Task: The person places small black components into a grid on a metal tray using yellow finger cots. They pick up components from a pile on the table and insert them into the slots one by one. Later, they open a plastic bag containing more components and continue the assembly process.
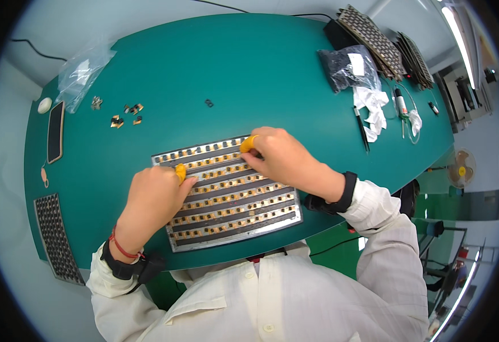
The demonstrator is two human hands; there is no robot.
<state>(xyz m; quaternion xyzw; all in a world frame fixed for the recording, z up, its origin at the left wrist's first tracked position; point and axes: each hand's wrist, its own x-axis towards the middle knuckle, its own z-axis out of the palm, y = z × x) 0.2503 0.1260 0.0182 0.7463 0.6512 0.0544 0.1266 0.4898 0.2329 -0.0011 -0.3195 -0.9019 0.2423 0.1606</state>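
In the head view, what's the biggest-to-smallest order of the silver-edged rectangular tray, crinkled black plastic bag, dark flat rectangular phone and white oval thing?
1. Silver-edged tray
2. Black bag
3. Dark phone
4. White oval thing

The left hand (155, 196) points toward one o'clock, its fingers (180, 172) curled beside the thumb (187, 188); the right hand (286, 157) points toward ten o'clock, its thumb on the six o'clock side of the bent index finger (248, 143)

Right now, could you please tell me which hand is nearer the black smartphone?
Left hand: it is right of the smartphone, at the left side of the component tray; the right hand is farther right, at the tray's far side.
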